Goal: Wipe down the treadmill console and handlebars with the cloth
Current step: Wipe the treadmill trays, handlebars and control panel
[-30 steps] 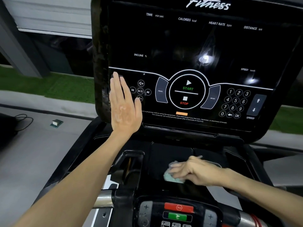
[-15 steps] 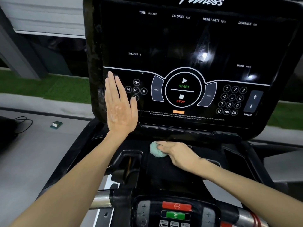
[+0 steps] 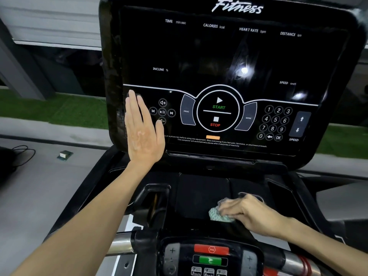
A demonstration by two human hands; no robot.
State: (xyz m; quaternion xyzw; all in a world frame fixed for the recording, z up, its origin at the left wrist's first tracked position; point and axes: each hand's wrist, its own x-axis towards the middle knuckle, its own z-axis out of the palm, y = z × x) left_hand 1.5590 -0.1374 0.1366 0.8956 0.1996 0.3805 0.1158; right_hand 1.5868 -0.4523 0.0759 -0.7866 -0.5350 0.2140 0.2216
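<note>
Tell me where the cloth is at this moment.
In the head view the cloth sits lower right of centre, under the right hand on the black tray, above the red button.

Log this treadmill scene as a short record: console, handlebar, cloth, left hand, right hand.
console: display dark, START and STOP markings visible
handlebar: metal bar at the bottom, no hand on it
cloth: pale green, bunched, on the black tray below the console
left hand: flat against the console's lower left, beside the media buttons
right hand: holds the cloth down on the tray
</note>
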